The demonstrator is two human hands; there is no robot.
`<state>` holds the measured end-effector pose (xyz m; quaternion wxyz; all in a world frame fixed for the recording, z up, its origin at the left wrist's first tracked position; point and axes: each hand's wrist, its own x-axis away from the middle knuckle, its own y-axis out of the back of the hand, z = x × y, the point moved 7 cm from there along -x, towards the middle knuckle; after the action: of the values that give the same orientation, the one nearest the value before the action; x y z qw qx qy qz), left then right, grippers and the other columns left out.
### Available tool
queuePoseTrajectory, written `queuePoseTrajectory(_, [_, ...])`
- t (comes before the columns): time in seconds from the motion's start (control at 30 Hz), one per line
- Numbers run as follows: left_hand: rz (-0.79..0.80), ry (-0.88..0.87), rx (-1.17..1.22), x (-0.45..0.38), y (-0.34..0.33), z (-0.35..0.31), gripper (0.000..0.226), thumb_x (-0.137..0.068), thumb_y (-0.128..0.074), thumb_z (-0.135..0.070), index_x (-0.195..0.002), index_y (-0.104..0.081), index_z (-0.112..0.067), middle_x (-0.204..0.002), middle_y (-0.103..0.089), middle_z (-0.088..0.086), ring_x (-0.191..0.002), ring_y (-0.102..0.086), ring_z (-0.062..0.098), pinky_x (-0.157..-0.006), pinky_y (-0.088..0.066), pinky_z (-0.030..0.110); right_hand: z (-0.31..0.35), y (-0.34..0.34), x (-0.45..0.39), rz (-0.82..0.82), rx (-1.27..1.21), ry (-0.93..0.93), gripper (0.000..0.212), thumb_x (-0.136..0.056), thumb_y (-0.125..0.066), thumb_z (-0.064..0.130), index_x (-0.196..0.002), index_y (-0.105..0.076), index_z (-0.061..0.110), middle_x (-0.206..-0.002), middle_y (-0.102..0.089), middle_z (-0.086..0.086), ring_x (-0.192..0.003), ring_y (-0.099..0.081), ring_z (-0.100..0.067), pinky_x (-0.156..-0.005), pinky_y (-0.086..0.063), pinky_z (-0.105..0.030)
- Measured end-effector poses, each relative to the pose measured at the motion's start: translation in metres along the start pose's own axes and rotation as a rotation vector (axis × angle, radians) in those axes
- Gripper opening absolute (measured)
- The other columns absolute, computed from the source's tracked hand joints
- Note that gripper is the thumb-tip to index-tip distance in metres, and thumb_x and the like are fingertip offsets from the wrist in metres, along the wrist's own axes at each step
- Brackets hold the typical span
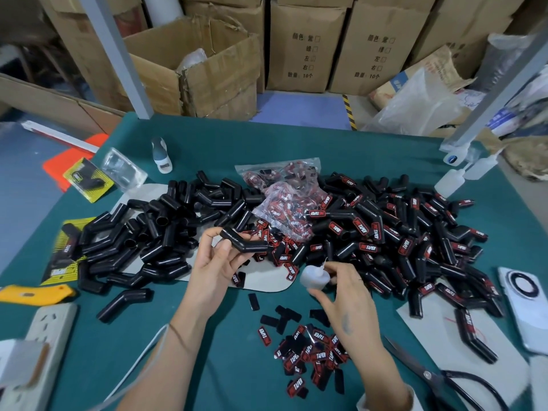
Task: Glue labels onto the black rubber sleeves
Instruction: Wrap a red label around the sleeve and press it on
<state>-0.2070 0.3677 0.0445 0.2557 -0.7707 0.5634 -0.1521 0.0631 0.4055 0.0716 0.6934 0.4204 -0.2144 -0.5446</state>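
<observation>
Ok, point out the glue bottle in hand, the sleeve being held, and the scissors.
glue bottle (313, 277): head view, on its white body, in the right hand.
sleeve (243, 242): head view, at its bend, held by the left hand.
scissors (427, 374): head view, on the pivot screw.

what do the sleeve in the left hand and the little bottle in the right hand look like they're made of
Sleeve: looks like smooth black rubber, with soft glossy highlights along its bent tube. Bottle: likely soft translucent whitish plastic with a thin nozzle; the milky, see-through look suggests it.
</observation>
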Motion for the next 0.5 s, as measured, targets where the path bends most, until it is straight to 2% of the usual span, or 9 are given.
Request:
queuePoseTrajectory(0.07, [-0.004,0.006,0.018,0.0,0.0,0.0,0.014,-0.11,-0.045,-0.012,-0.122,-0.052,-0.016,-0.126,-0.069,0.023,-0.123,-0.064,0.046,-0.104,-0.054,0.048,0.002,0.015,0.01,-0.069,-0.014,-0.025,0.04,-0.086,-0.08,0.035,-0.117,-0.056,0.028,-0.112,-0.051,0.017,-0.092,-0.059,-0.006,-0.065,-0.053,-0.027])
queuePoseTrajectory(0.13, [-0.018,0.016,0.035,0.0,-0.001,0.0,0.015,-0.11,-0.045,-0.012,-0.123,-0.053,-0.016,-0.123,-0.071,0.02,-0.121,-0.066,0.044,-0.102,-0.055,0.045,0.017,0.021,0.024,-0.095,-0.029,0.046,0.023,-0.089,-0.077,0.03,-0.106,-0.061,0.031,-0.105,-0.053,0.02,-0.089,-0.057,-0.002,-0.066,-0.052,-0.023])
queuePoseTrajectory(0.2, [-0.033,0.034,0.055,0.0,-0.003,0.001,0.016,-0.11,-0.045,-0.012,-0.123,-0.053,-0.016,-0.12,-0.072,0.018,-0.119,-0.068,0.041,-0.098,-0.057,0.043,0.045,0.005,0.038,0.058,-0.087,0.21,0.014,-0.091,-0.078,0.023,-0.1,-0.069,0.031,-0.1,-0.059,0.02,-0.09,-0.06,-0.002,-0.072,-0.054,-0.024])
queuePoseTrajectory(0.3, [-0.045,0.077,0.101,0.0,-0.007,0.003,0.019,-0.111,-0.041,-0.01,-0.123,-0.053,-0.018,-0.118,-0.073,0.017,-0.113,-0.071,0.036,-0.092,-0.059,0.043,0.074,-0.034,0.047,0.316,-0.043,0.394,0.011,-0.095,-0.074,0.023,-0.105,-0.074,0.03,-0.1,-0.061,0.014,-0.096,-0.06,-0.011,-0.075,-0.053,-0.028])
queuePoseTrajectory(0.4, [-0.073,0.115,0.118,0.0,-0.006,0.005,0.02,-0.112,-0.04,-0.01,-0.123,-0.054,-0.019,-0.117,-0.073,0.017,-0.108,-0.071,0.034,-0.087,-0.061,0.043,0.079,-0.06,0.035,0.466,0.02,0.407,0.016,-0.102,-0.061,0.031,-0.115,-0.069,0.031,-0.11,-0.055,0.011,-0.111,-0.052,-0.013,-0.079,-0.043,-0.027])
queuePoseTrajectory(0.5, [-0.087,0.14,0.112,-0.002,-0.005,0.006,0.017,-0.108,-0.047,-0.014,-0.122,-0.056,-0.018,-0.114,-0.074,0.015,-0.104,-0.072,0.031,-0.084,-0.062,0.041,0.08,-0.079,0.027,0.586,0.096,0.416,0.013,-0.1,-0.062,0.034,-0.111,-0.068,0.031,-0.11,-0.052,0.011,-0.114,-0.05,-0.013,-0.075,-0.038,-0.027])
